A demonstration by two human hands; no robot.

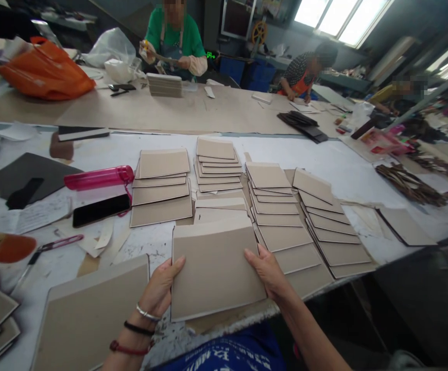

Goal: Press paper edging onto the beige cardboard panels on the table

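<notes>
While the worktable [309, 149] carries overlapping rows of tan panels [274, 237], the held panel [216, 273] is at its near edge, directly between the left hand [162, 287] and the right hand [269, 270]. Both hands are partly closed, each gripping one side with the thumb on top. The held panel's pale strip [208, 229] faces the far edge; foreshortening leaves its long axis uncertain. It covers the near end of one row, its underside is out of sight, and most fingers are hidden.
</notes>
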